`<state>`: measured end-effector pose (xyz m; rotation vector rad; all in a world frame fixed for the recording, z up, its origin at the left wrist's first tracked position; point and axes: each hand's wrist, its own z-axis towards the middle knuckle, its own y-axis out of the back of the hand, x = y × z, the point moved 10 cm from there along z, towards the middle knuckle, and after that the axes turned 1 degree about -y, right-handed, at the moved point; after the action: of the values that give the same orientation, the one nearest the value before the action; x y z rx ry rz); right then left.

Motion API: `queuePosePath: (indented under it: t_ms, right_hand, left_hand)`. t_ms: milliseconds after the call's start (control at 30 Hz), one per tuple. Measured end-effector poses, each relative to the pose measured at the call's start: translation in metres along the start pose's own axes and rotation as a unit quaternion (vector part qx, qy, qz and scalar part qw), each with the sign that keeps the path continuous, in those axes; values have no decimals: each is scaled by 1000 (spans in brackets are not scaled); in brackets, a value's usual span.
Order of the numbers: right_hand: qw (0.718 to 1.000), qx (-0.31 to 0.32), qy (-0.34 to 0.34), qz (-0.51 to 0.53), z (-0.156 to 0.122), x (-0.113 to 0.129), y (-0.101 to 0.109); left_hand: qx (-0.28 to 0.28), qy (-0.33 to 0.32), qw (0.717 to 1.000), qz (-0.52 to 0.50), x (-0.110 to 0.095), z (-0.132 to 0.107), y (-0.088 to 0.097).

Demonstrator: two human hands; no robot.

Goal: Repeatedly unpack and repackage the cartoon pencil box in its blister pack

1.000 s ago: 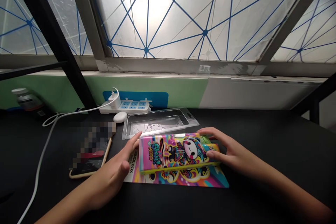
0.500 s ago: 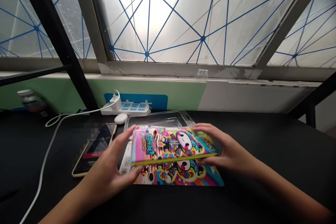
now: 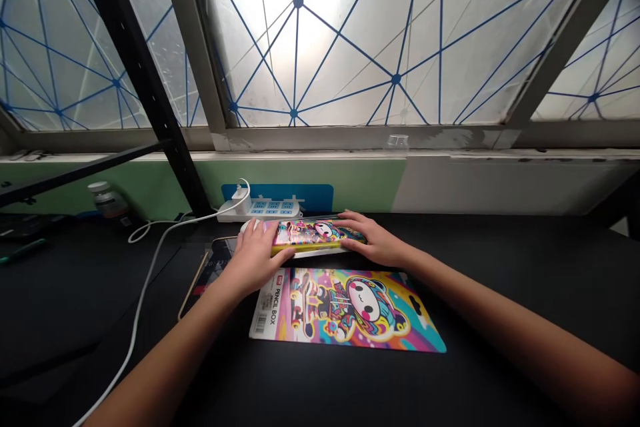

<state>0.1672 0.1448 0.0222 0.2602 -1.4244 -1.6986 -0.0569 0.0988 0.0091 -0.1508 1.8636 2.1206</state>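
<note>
A colourful pencil box (image 3: 305, 233) with a cartoon character and a yellow edge lies toward the back of the black desk, between my two hands. My left hand (image 3: 257, 255) is closed on its left end, thumb along the front edge. Around its right end, my right hand (image 3: 373, 240) has fingers on top and thumb at the front. Beneath the box shows part of the clear plastic packaging (image 3: 320, 254). Nearer to me, a printed card (image 3: 345, 310) marked "PENCIL BOX" lies flat, showing the same character and a barcode at its left.
A phone (image 3: 215, 263) lies partly behind my left hand. At the wall sit a white power strip (image 3: 273, 208) and plugged-in charger (image 3: 241, 199); its white cable (image 3: 145, 293) runs down the left side. A bottle (image 3: 107, 200) and a green pen (image 3: 23, 251) are farther left.
Both hands have carried the pencil box away from me, from above the card to the back of the desk over the packaging. The card is now fully uncovered. The camera view has shifted.
</note>
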Motion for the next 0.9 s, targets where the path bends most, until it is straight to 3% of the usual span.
queuePosePath:
  t_ms: [133,267,367,500,567,900]
  right_hand:
    - [998,-27,-10,-63,-11,17,1]
    - [992,-59,36,-110,-36,68,-2]
    - [996,-17,33,-83,-59,95,-22]
    - [994,89,-50,-50,-77,93,-48]
    - [991,104,-68,-45,-77,89,-50]
    - [985,17,-115,-126,-67,71,-34]
  left_hand:
    - [29,-30,999,24,-31,5,-4]
    - [35,-76,996,23,-73,28,-12]
    - [29,-97,994,27,-90,47,-23]
    - [32,-127,991,33,-93,52,-38]
    - [29,-138,989,33,-90,48,-39]
    - [32,-145,988,36,-83,39,-43]
